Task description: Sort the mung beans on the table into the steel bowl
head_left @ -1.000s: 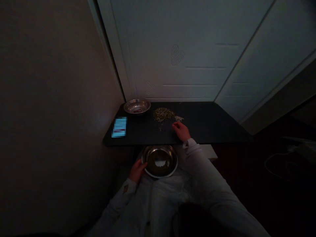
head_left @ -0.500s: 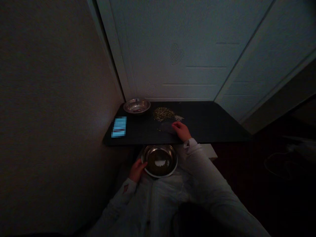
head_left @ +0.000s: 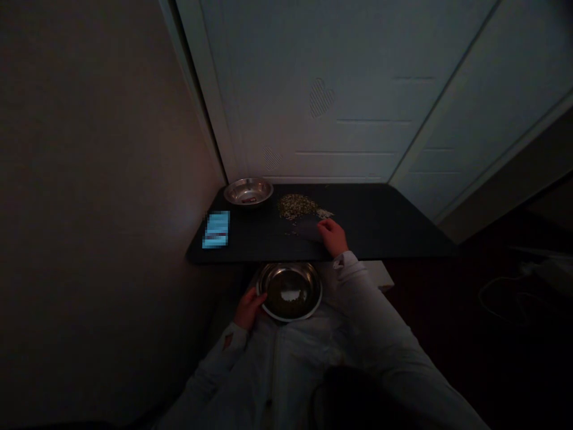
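My left hand (head_left: 249, 306) grips the left rim of a steel bowl (head_left: 290, 291) that rests on my lap just below the table's front edge; the bowl holds a layer of dark grains. My right hand (head_left: 333, 235) rests on the black table (head_left: 385, 227), fingers curled on a dark flat piece (head_left: 307, 229) next to a few stray grains. A heap of mixed grains (head_left: 298, 206) lies just beyond that hand. The scene is very dim.
A second, smaller steel bowl (head_left: 248, 192) stands at the table's back left corner. A lit phone screen (head_left: 216, 229) lies near the left edge. A wall is at the left, a white panelled door behind, and cables (head_left: 505, 292) lie on the floor at the right.
My right hand has shifted slightly back and to the right, toward the heap, and the dark flat piece now shows beside its fingers. The left hand and lap bowl have stayed put.
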Motion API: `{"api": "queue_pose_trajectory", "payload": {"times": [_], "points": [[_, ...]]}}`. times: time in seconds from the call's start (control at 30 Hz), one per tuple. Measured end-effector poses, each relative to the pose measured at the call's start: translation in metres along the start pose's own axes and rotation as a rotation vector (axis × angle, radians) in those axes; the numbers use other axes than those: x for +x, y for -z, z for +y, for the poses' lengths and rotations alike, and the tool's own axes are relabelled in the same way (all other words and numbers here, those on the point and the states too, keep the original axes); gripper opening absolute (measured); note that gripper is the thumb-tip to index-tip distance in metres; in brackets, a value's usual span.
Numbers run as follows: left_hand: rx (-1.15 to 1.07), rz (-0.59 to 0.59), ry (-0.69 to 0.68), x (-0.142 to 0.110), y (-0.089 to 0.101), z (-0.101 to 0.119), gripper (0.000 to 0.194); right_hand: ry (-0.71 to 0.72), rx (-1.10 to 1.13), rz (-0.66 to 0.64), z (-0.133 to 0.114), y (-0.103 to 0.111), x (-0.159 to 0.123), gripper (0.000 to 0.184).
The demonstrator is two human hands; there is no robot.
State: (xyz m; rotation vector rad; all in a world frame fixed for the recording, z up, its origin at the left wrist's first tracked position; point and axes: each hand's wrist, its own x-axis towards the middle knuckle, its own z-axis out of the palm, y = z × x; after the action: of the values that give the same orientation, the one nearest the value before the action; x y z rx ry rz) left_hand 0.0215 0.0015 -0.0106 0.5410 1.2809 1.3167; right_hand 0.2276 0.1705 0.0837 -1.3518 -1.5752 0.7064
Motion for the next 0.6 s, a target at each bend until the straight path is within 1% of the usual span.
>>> {"api": "queue_pose_trajectory", "payload": {"times": [0.13,0.33,0.5,0.6], "points": [[-0.005,0.012,0.003,-0.0023,-0.0022,0.0020,0.031,0.000,0.006,0.022,0.0019,-0.0002,0.0008,0.018],[-0.006,0.020,0.015,-0.0058,-0.0050,0.0062,0.028,0.014,0.021,-0.034,0.0022,-0.0011,0.0005,0.018],[-0.011,0.003,0.015,-0.0065,-0.0067,0.0089,0.028,0.033,-0.031,-0.054,-0.0023,-0.0003,-0.0012,0.018],[-0.029,-0.001,0.031,-0.0061,-0.0069,0.0089,0.028,0.039,-0.072,-0.037,-0.0035,-0.0001,-0.0015,0.018]]}}
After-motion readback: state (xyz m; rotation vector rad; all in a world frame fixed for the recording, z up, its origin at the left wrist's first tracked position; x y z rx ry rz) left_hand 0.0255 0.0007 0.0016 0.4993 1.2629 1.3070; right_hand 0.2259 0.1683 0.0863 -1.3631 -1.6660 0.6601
